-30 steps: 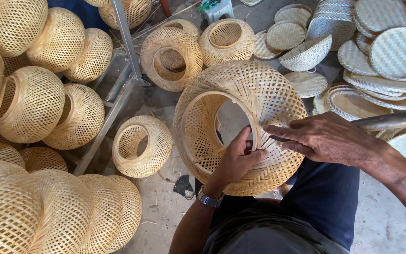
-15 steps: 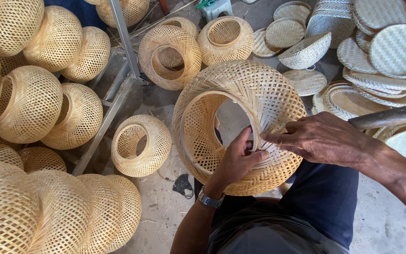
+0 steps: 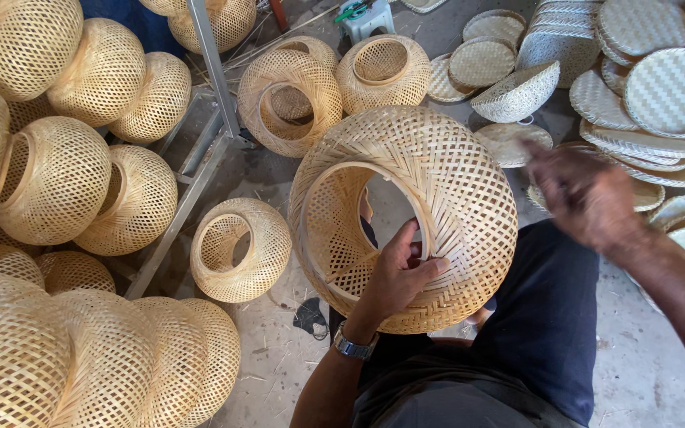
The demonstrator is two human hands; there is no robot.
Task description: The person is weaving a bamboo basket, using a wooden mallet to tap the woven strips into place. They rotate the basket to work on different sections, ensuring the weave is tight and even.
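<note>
- The woven bamboo lampshade point(image 3: 430, 206) rests on the person's lap, its round opening tilted up and leftward.
- The left hand point(image 3: 398, 277) grips its rim, fingers point(image 3: 430, 269) curled over the edge.
- The right hand point(image 3: 584, 198), blurred, hovers just right of it; its grip cannot be told.

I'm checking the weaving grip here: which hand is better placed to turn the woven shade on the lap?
Left, probably. The left hand already grips the rim of the woven shade, while the blurred right hand is off it, above the flat woven trays.
</note>
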